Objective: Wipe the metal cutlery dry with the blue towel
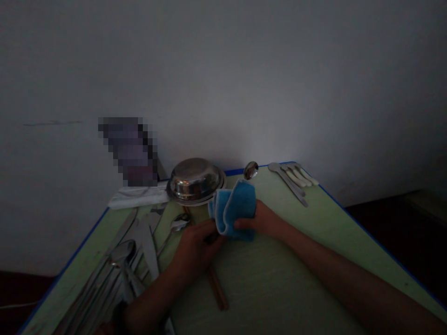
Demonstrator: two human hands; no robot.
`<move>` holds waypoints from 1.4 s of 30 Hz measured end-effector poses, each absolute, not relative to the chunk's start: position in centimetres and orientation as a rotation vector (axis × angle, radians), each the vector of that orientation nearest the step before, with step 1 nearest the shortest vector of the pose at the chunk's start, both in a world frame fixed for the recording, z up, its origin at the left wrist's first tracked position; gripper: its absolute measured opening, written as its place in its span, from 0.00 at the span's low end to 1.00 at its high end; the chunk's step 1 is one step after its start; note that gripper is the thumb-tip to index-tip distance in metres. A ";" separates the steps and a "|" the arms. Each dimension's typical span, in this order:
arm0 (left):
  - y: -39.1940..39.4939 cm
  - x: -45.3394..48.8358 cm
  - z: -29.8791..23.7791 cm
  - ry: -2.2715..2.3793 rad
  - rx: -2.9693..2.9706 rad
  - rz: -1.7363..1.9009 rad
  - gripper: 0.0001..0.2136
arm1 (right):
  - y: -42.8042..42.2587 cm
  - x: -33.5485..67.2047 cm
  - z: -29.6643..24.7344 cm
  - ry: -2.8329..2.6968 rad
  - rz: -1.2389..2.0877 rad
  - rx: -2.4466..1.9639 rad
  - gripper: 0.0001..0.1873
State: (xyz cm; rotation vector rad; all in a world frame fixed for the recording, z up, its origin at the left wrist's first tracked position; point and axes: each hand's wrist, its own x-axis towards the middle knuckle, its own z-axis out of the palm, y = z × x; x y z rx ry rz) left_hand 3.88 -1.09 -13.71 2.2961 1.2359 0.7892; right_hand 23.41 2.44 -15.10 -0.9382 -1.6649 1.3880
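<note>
The right hand [261,220] is clamped on a folded blue cloth [234,208], close against the brown wooden stick [217,289] that the left hand [194,249] grips low over the green tabletop [286,279]; wiping seems under way. Drawing the cloth along calls for a steady left grip.

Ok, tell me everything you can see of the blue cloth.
The blue cloth looks like soft towelling with a paler stitched edge, bunched and folded into upright loops. The right hand clasps it from the right; the left hand meets its lower left corner. It is over the green table, just right of the steel bowl.
</note>
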 end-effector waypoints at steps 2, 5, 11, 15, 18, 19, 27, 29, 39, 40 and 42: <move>-1.1 3.8 -13.6 1.226 2.299 0.784 0.09 | 2.5 23.5 -15.1 -1.713 1.410 -0.904 0.28; -1.1 3.9 -13.5 1.224 2.300 0.793 0.08 | 2.5 23.5 -15.0 -1.719 1.374 -0.914 0.29; -1.0 4.3 -13.5 1.288 2.271 0.829 0.11 | 2.5 23.3 -15.4 -1.569 1.406 -0.903 0.17; -1.0 4.3 -13.5 1.289 2.249 0.811 0.10 | 2.5 23.1 -15.5 -1.527 1.291 -0.969 0.14; -1.0 4.3 -13.5 1.288 2.232 0.784 0.10 | 2.5 23.0 -15.4 -1.563 1.231 -1.003 0.15; -1.0 4.3 -13.5 1.288 2.225 0.775 0.10 | 2.5 23.0 -15.4 -1.576 1.227 -1.012 0.15; -1.0 4.2 -13.7 1.301 2.205 0.721 0.13 | 2.3 23.1 -14.9 -1.622 1.284 -1.094 0.22; -1.0 4.3 -13.8 1.300 2.211 0.717 0.13 | 2.3 23.2 -15.0 -1.599 1.343 -1.022 0.21; -0.8 4.3 -14.1 1.233 2.271 0.714 0.12 | 2.8 23.4 -15.6 -1.375 1.459 -0.955 0.18; -0.9 4.3 -14.1 1.222 2.280 0.714 0.12 | 2.8 23.4 -15.6 -1.315 1.475 -0.942 0.17; -1.0 4.3 -14.1 1.190 2.299 0.710 0.12 | 2.8 23.3 -15.5 -1.193 1.502 -0.913 0.16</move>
